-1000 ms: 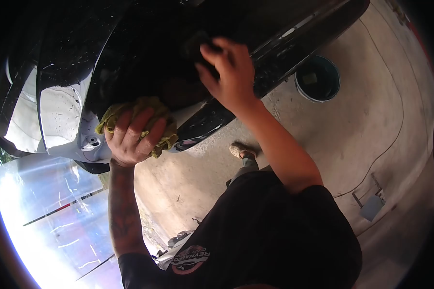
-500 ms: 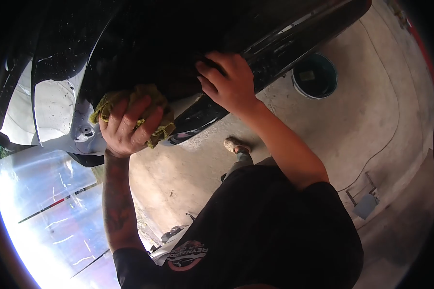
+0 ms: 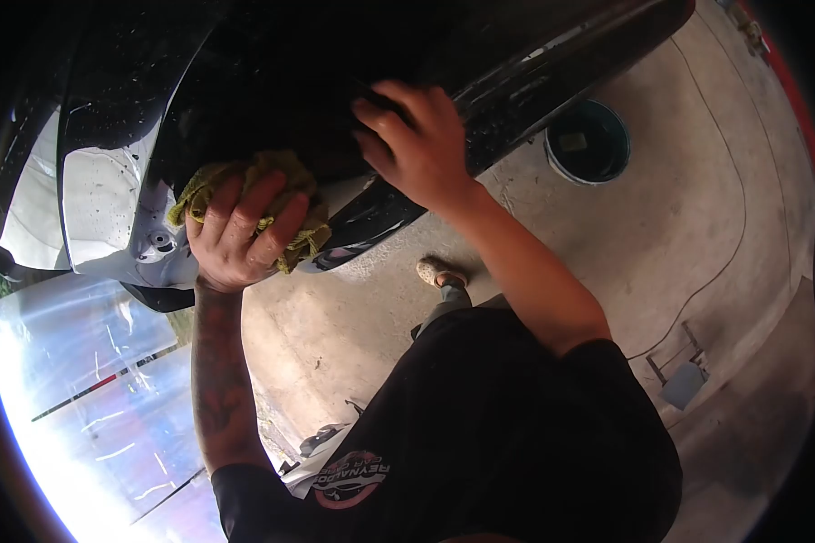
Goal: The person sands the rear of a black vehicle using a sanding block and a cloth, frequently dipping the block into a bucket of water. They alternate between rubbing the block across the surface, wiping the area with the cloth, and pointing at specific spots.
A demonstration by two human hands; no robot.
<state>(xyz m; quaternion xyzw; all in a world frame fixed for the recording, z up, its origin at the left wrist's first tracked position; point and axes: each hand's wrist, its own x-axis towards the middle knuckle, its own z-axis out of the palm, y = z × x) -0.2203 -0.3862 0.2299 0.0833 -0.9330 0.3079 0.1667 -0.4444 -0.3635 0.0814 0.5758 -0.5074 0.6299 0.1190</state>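
Observation:
My left hand [image 3: 244,231] is closed on a crumpled yellow-green cloth [image 3: 210,185], pressed against the glossy black car body beside a light-coloured, shiny part [image 3: 104,204]. To the right, my right hand [image 3: 417,145] is over the dark car panel [image 3: 498,100], its fingers apart and slightly bent. Nothing shows between those fingers, though the tips are hard to make out against the black surface. Water drops dot the bodywork at the upper left.
A dark bucket [image 3: 587,142] stands on the concrete floor [image 3: 643,235] below the car's edge. A thin cable [image 3: 743,213] runs across the floor at the right, near a small metal frame with a grey piece [image 3: 685,385]. My shoe [image 3: 441,271] shows below the car.
My right hand has moved slightly left and up over the dark panel, with its fingers a little more spread. My left hand and the cloth have barely moved.

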